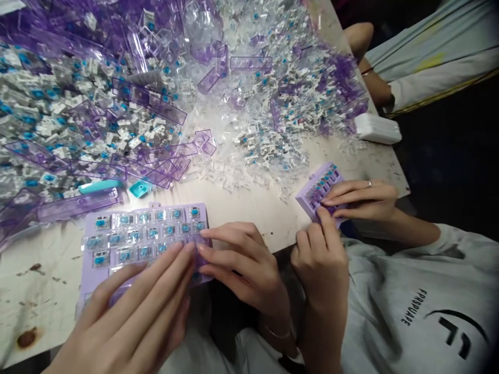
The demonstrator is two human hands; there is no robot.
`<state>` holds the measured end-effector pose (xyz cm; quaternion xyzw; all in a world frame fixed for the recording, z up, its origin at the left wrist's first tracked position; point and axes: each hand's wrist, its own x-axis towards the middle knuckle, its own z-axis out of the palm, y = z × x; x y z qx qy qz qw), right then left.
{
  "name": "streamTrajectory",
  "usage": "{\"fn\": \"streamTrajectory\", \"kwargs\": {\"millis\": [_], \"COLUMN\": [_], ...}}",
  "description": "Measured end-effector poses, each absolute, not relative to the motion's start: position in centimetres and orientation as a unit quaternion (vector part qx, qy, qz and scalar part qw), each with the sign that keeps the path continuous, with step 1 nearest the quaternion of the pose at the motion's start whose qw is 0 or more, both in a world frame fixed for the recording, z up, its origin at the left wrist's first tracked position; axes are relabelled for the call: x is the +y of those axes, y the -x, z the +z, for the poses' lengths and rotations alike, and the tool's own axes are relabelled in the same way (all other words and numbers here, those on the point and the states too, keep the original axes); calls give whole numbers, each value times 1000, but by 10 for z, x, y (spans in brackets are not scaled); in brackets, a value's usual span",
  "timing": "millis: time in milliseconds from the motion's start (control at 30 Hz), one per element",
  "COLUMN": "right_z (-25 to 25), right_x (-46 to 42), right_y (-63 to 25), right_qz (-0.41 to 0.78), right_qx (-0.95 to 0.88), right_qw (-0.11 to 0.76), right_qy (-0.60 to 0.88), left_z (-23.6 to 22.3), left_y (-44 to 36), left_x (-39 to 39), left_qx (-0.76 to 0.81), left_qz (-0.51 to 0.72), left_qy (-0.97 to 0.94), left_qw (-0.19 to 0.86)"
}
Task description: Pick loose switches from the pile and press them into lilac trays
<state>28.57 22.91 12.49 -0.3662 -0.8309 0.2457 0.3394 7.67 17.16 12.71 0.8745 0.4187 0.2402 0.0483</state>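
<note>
One left hand [136,311], fingers nearly together, and one right hand [249,267], fingers parted, touch one lilac tray [91,278].

I see smooth, matt lilac plastic in the tray [90,279] before me, glossy clear plastic in its covers [125,219], glossy see-through plastic in the purple pieces [97,39] toward the desk's [249,210] far left corner, pale stained wood beneath, matt cloth in the co-worker's shirt [382,311]

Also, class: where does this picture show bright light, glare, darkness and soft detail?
Head view: the table is brightest around the middle; white glints streak the purple plastic at top left; the right edge sinks into near black; small parts in the pile look smeared, though the shirt's lettering stays readable.
</note>
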Motion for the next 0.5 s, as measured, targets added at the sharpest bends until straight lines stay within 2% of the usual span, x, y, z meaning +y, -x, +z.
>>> {"fn": "streamTrajectory", "kwargs": {"millis": [167, 333, 500], "right_z": [124, 133, 122], "right_x": [230, 231, 217], "right_y": [-283, -319, -387], "right_qz": [214, 153, 76], "right_qx": [-832, -864, -789], "right_qw": [317, 236, 201], "right_qy": [403, 417, 575], "left_z": [127, 134, 135], "left_y": [-80, -78, -77], "left_x": [172, 172, 170], "left_qx": [414, 420, 410], "left_qz": [206, 170, 137], "left_qy": [-886, -891, -901], "left_qw": [30, 15, -27]}}
